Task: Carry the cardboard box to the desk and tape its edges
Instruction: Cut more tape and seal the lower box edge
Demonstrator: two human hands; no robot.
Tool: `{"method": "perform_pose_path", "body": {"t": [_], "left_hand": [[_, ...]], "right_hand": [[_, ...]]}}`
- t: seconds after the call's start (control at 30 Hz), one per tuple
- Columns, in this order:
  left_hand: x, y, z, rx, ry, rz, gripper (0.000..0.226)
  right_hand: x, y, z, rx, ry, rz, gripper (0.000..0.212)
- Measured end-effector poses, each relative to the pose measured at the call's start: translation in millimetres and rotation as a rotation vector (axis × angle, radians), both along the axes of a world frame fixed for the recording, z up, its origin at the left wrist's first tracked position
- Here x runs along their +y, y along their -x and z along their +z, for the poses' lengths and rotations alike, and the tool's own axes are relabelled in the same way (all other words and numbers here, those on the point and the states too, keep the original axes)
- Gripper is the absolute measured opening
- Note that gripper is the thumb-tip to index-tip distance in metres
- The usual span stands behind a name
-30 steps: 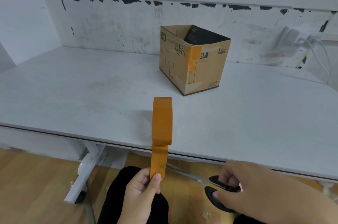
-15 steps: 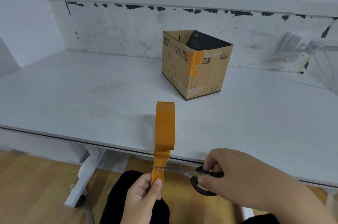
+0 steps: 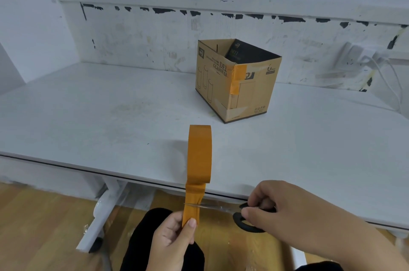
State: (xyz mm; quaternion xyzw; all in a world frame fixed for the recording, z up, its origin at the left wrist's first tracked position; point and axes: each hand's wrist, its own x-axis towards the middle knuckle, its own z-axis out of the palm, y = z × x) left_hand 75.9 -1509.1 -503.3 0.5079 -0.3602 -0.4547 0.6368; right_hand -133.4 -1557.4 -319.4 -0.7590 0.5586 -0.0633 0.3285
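Since the earlier frame the scissors (image 3: 223,208) have closed in from the right, and their blades now lie across the pulled-out strip of tape (image 3: 193,200), reaching its far edge.

At about 7 o'clock in the head view, the left hand (image 3: 174,239) is the first grip: thumb and curled fingers pinch the free end of the orange strip, which runs straight up at 12 o'clock from that hand to the tape roll (image 3: 200,153). The roll stands on edge on the white table (image 3: 88,120), close to its front edge.

The cardboard box (image 3: 238,81) sits open-topped farther back on the table, at roughly 1 o'clock from the left hand and well apart from both hands. An orange patch already covers the upper part of its nearest vertical corner.

At 4 o'clock in the view, the right hand (image 3: 285,208) is the second grip, its fingers curled through the black scissor handles, blades pointing to 9 o'clock. The box lies at about 11 o'clock from this hand.
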Motion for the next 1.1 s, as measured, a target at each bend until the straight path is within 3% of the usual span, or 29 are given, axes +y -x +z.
{"method": "perform_pose_path", "body": {"t": [0.17, 0.6, 1.1], "left_hand": [[2, 0, 3, -0.006, 0.009, 0.003, 0.016], [4, 3, 8, -0.056, 0.027, -0.016, 0.012], [4, 3, 8, -0.05, -0.002, -0.013, 0.009]], "right_hand": [[-1, 2, 1, -0.027, -0.026, 0.005, 0.029], [-3, -7, -1, 0.019, -0.012, 0.02, 0.019], [-9, -13, 8, 0.059, -0.031, 0.086, 0.022]]}}
